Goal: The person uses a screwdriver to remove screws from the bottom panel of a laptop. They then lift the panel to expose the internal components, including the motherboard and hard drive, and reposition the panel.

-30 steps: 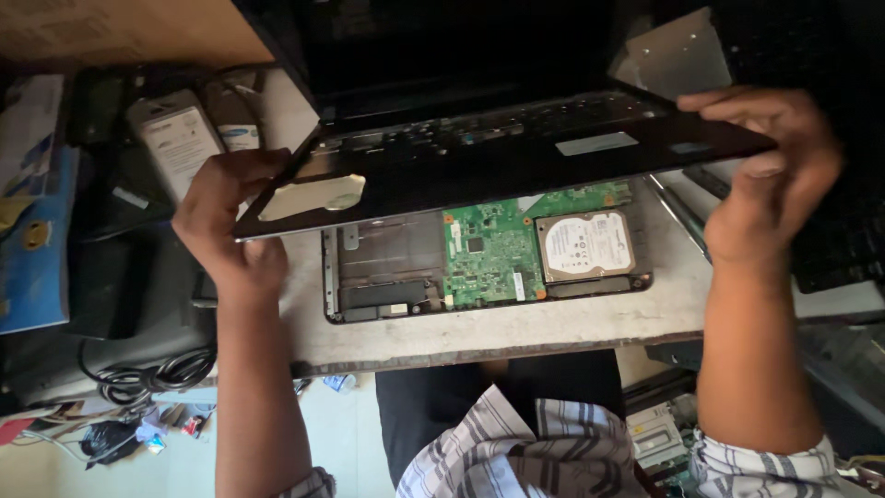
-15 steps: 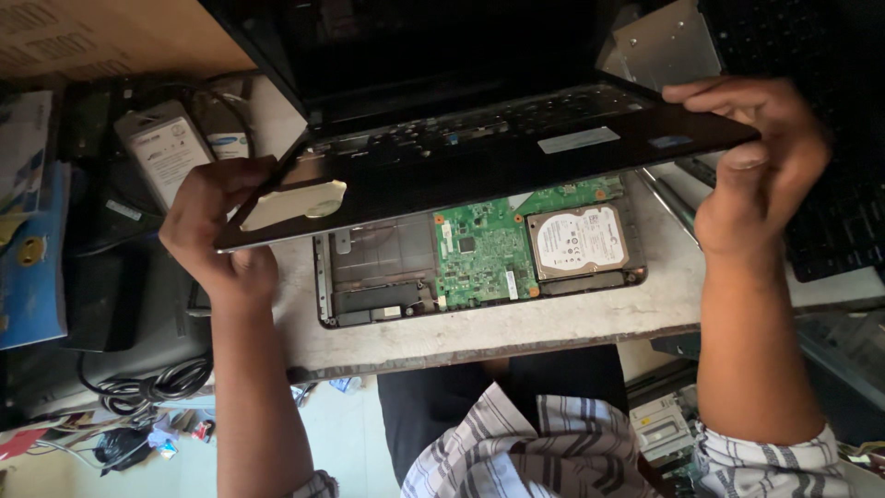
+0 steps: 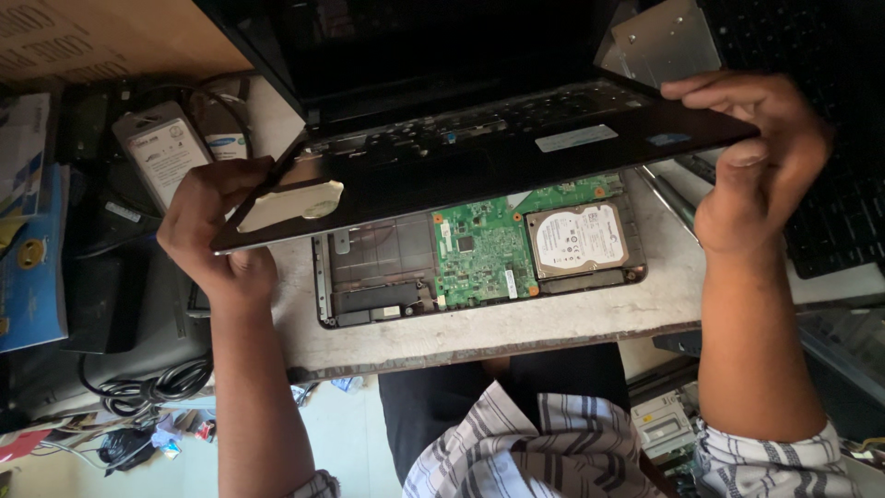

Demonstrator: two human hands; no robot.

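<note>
Hands first from my remote seat: left hand (image 3: 217, 235) and right hand (image 3: 756, 157) each pinch an end of the black palmrest cover (image 3: 479, 171), long axis running left-right, tilted up over the open laptop base (image 3: 369, 277). Beneath sit the green board (image 3: 479, 244) and hard drive (image 3: 578, 240). The dark screen (image 3: 433, 46) stands right behind, blocking the far side.

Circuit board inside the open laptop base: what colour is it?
Green, seen on the circuit board in the head view.

A black laptop palmrest cover (image 3: 479, 175) is tilting up off the laptop base (image 3: 479, 258), which is lying open on the bench, exposing a green circuit board (image 3: 484, 244) and silver hard drive (image 3: 578, 240).
</note>
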